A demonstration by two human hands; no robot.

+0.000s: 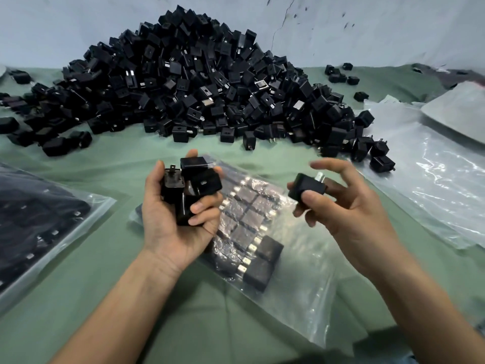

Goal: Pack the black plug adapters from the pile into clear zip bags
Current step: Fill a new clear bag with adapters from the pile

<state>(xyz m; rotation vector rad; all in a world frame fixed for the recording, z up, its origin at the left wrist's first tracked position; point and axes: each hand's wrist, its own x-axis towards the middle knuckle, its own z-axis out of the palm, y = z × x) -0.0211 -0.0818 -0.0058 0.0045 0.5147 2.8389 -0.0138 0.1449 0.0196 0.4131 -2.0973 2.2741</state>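
A big pile of black plug adapters [189, 82] rises at the back of the green cloth, against the wall. My left hand [170, 222] is palm up and grips a bunch of several adapters [194, 185]. To its right, my right hand [349, 203] pinches a single adapter [305, 187] between thumb and fingers, prongs pointing up and away. Both hands hover above a clear zip bag [296, 290] lying flat on the cloth, partly filled with adapters [246, 222] laid in neat rows.
A filled clear bag of adapters [39, 222] lies at the left edge. A stack of empty clear bags [430, 174] lies at the right, with a grey sheet [462, 114] behind it. Loose adapters [341, 74] lie scattered around the pile. Green cloth [110, 298] covers the table.
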